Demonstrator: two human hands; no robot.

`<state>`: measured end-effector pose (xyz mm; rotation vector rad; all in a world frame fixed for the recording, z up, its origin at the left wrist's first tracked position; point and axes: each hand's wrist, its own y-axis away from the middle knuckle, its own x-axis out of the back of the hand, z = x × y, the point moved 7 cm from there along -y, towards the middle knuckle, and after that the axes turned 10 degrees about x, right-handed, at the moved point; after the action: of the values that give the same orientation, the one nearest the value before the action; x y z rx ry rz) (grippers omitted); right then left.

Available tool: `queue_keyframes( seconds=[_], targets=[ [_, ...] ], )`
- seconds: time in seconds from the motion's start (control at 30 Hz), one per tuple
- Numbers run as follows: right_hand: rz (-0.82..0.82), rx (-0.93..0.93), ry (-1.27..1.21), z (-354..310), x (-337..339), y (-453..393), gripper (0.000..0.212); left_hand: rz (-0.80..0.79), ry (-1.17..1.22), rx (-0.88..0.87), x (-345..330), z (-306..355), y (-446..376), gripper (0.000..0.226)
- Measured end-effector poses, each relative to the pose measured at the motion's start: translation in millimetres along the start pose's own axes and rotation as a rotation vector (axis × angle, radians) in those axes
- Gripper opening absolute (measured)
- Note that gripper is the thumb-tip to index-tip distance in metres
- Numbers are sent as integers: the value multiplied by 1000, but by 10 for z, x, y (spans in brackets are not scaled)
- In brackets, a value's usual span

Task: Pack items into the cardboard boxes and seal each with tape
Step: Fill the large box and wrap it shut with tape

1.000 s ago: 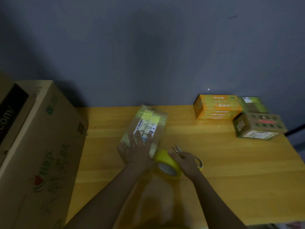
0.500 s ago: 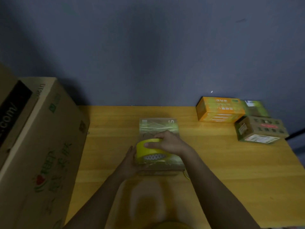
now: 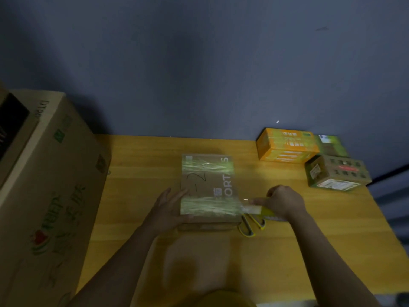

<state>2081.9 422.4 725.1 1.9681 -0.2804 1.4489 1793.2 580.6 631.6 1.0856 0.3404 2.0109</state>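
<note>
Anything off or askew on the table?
Only the scissors: they lie under the tape strip that the right hand pulls off the box, close enough to snag. Nothing spilled or damaged.

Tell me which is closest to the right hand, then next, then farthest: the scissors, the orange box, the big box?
From the right hand:
1. Scissors, just below it.
2. Orange box, far back by the wall.
3. Big box, way over at the left edge.
</note>
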Motion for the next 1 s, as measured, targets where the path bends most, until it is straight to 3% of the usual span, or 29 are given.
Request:
queue_keyframes(
  seconds=[0.1,0.43,0.57,0.67,0.77,0.83,0.93,1.0],
  targets=[
    [-22,-26,-83,67,-215,-67,71,-15,-4,8,9,21,15,88],
    [-30,-55,37,34,-544,-233,71,-41,-96,77,51,159,21,90],
    [-83,-43,53,-32,-585,-325,72,56,-249,159,3,419,19,68],
    [-114,-16,48,-36,-621,-335,69,-75,-70,287,-234,570,15,81],
    [-121,42,6,-60,-631,-326,59,99,43,345,-259,621,-35,69],
    [-123,75,-19,-72,-655,-309,55,249,-164,302,-282,591,-79,75],
    [-113,112,-38,-58,-696,-282,52,330,-419,241,-350,595,-135,107],
    [-116,150,-69,-68,-718,-275,48,376,-559,152,-342,776,-117,93]
  ],
)
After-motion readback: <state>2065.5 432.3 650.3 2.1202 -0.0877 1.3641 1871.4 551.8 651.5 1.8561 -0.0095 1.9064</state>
